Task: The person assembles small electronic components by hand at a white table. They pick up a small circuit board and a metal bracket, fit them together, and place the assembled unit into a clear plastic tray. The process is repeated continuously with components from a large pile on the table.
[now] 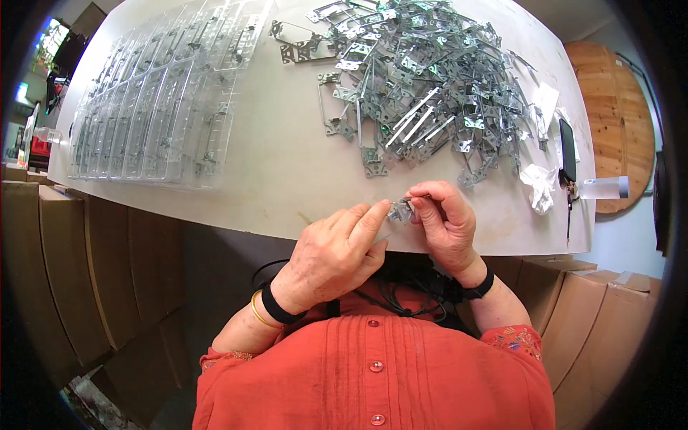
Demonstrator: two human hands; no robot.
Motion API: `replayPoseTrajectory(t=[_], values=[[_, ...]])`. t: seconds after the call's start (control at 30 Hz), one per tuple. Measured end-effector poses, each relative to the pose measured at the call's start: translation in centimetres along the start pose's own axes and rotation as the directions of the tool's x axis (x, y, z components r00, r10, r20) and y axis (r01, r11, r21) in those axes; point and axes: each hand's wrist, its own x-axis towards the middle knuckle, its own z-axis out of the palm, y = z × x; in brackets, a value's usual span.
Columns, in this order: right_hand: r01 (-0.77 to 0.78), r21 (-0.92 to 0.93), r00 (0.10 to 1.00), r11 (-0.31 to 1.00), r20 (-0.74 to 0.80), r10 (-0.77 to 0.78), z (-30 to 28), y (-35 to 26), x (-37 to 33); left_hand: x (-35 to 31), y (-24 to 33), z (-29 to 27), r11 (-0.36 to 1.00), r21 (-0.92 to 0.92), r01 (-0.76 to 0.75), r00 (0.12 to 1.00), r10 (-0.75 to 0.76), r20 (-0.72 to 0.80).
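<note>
Both the left hand [333, 247] and right hand [450, 228] pinch one small metal part [401, 211] near the frame's centre, below a heap of metal brackets [430, 89]; clear plastic trays [154, 118] lie upper left.

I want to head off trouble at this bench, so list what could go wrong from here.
1. The right hand pinches a small metal part by the table's near edge, the left hand close against it; a slip might send it to the floor.
2. The fingers are bare, so a thin metal edge could nick them.
3. The pile looks tangled; pulling one piece might drag others along.
</note>
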Motion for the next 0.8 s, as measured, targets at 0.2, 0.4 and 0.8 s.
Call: replayPoseTrajectory(t=[0.2,0.4,0.8], values=[[0.000,-0.030,1.000,1.000,-0.005,0.000,0.06,-0.25,0.11,-0.25,-0.09,0.12,1.000,-0.005,-0.002,1.000,0.002,-0.017],[-0.012,-0.011,1.000,1.000,-0.022,0.012,0.06,0.22,-0.06,-0.28,-0.07,0.12,1.000,-0.020,-0.004,1.000,0.004,-0.011],[-0.012,-0.014,1.000,1.000,-0.019,0.012,0.09,-0.13,0.04,-0.25,-0.12,0.13,1.000,-0.016,-0.022,1.000,0.021,-0.017]])
